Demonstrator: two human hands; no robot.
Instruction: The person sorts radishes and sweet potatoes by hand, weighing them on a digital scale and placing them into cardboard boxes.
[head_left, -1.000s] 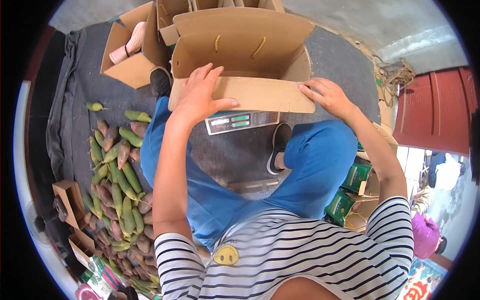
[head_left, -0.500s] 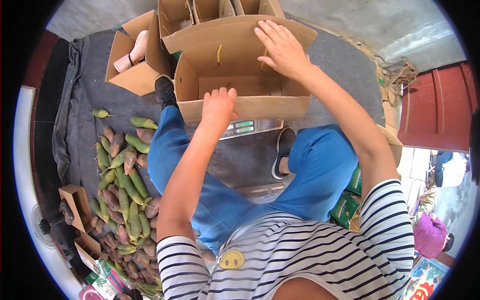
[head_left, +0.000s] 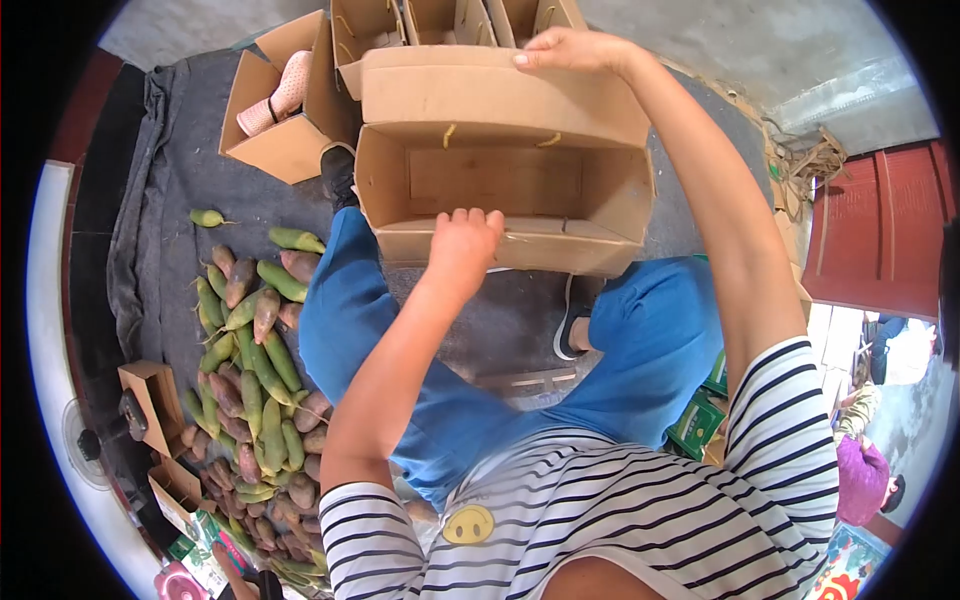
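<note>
A cardboard box (head_left: pixel 510 250) with yellow cord loops inside stands open between my knees, its inside facing up toward me. My left hand (head_left: pixel 467 245) is closed over its near rim, the fingers hooked inside. At the far side, my right hand (head_left: pixel 575 50) grips the top edge of the raised flap (head_left: pixel 490 90), thumb in front and the other fingers hidden behind it. No contents show inside the box.
More open boxes (head_left: pixel 370 40) stand behind. To the left, a box (head_left: pixel 290 150) holds a pink perforated thing (head_left: pixel 292 82). Green and reddish radishes (head_left: pixel 265 370) are heaped on the dark floor cloth (head_left: pixel 200 150). Green packages (head_left: pixel 695 425) lie by my right leg. Another person (head_left: pixel 862 480) is at far right.
The box has tilted and shifted slightly right, its flap now raised. My right hand went from lying flat on the flap to gripping its edge. The scale under the box is now mostly hidden.
</note>
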